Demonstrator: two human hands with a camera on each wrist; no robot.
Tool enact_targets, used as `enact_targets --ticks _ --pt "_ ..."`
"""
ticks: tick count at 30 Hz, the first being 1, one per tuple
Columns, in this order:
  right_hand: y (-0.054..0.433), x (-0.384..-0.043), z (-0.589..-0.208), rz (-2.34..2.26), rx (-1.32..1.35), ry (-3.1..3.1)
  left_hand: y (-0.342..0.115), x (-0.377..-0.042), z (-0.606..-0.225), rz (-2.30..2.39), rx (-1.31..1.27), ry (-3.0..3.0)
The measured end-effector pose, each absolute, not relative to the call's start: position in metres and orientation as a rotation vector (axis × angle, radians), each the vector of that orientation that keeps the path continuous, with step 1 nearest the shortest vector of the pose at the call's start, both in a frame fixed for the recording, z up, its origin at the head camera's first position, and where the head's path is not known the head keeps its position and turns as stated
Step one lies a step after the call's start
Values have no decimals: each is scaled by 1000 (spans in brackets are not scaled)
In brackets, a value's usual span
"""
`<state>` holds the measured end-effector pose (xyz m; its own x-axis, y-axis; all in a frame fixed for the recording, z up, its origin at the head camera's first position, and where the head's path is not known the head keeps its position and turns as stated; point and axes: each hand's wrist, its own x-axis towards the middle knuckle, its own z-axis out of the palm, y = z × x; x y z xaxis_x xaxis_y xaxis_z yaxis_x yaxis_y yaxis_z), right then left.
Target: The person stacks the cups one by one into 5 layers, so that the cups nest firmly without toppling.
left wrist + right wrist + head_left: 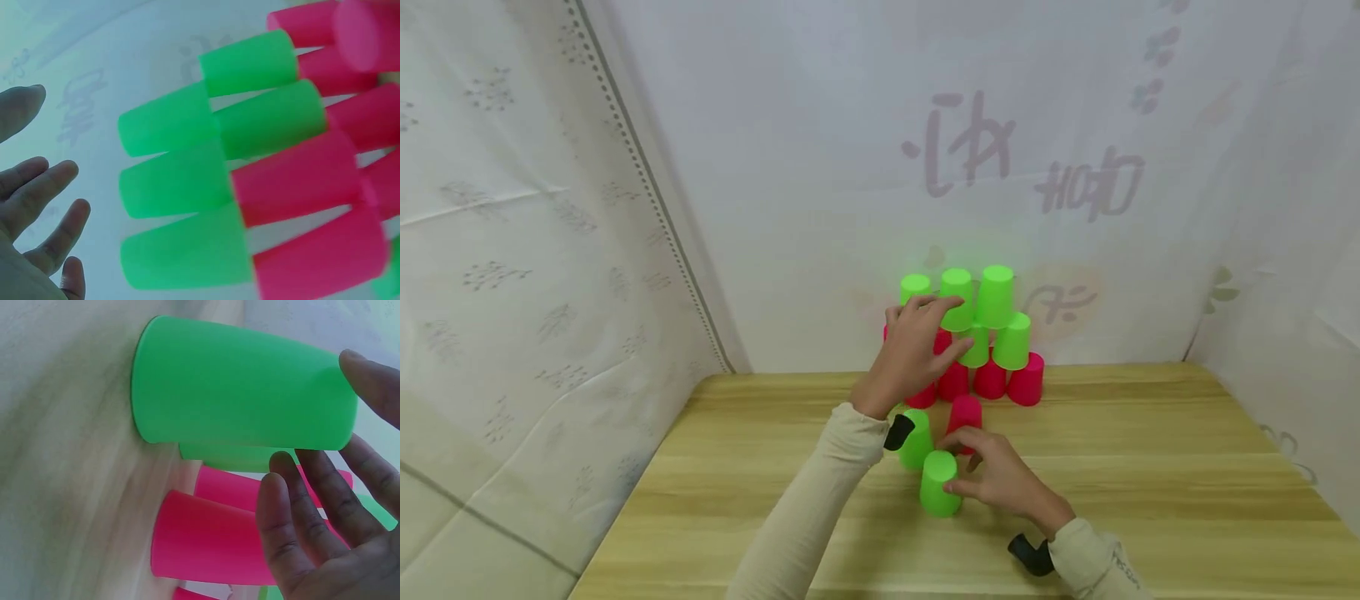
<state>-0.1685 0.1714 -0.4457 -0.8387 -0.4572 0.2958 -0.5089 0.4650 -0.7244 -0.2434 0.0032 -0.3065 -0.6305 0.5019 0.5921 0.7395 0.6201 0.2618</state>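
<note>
My left hand (910, 354) is raised in front of the left part of a stack of upside-down cups, its fingers spread and holding nothing. In the left wrist view, bare space lies between the left hand (31, 212) and the stack's green cups (181, 181). The right hand (1000, 475) pinches an upside-down green cup (938, 492) near its closed end. In the right wrist view the thumb (375, 387) is at one side of this green cup (244, 381), with fingers passing behind it. Its rim is down at the tabletop.
The stack has red cups (1026, 381) below and green cups (997, 296) above, close to the printed cloth backdrop (805, 208). Between the stack and the right hand stand a single red cup (966, 412) and another green cup (916, 442) on the wooden table (1150, 475).
</note>
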Motion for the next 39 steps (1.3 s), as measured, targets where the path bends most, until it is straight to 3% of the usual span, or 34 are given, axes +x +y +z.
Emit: enact_targets --ticks 10,20,39 --pt "174 -170 -450 1404 844 -2695 -28 -214 -376 -896 -961 -2466" --pt "180 -172 -447 1456 859 -2699 -49 -210 -426 -1132 -869 -2531" --pt "202 -197 -368 1362 962 -2643 -53 -213 -462 -1327 -766 -2594"
